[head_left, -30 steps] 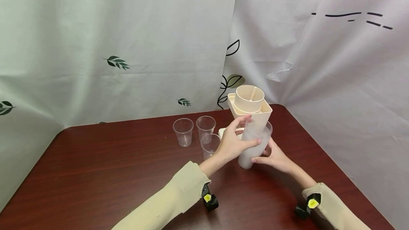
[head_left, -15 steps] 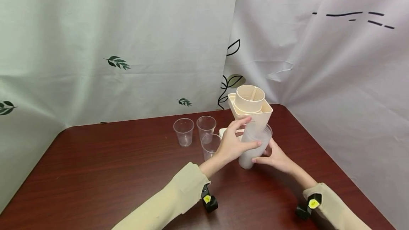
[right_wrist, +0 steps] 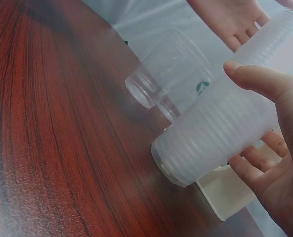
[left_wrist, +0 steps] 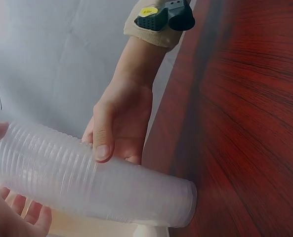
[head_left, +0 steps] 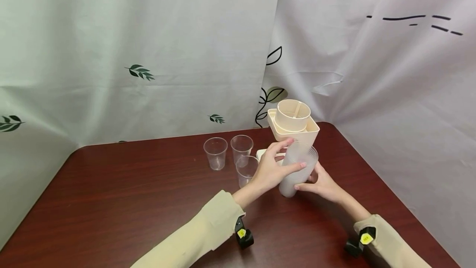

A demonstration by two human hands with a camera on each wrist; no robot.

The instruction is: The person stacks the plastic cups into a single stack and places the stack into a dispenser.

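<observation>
A tall stack of clear plastic cups (head_left: 288,184) leans at a slant in front of a cream holder, its base low over the table. My left hand (head_left: 268,169) holds the upper part near the rims, thumb on the near side. Lower down, my right hand (head_left: 324,185) grips the stack from the right. In the left wrist view, the right thumb lies along the cups' side (left_wrist: 136,192), below the ribbed rims. The right wrist view shows the right thumb and fingers around the stack (right_wrist: 210,123), with the left hand (right_wrist: 235,22) beyond.
Three single clear cups, a left one (head_left: 215,152), a back one (head_left: 241,146) and a front one (head_left: 245,171), stand left of the stack. Behind it is the cream holder (head_left: 293,121) with a round tube. A printed curtain (head_left: 186,53) hangs behind the dark red table (head_left: 130,202).
The head view has shifted slightly, moving the scene a little to the right. Both hands keep their hold on the cup stack in nearly the same place.
</observation>
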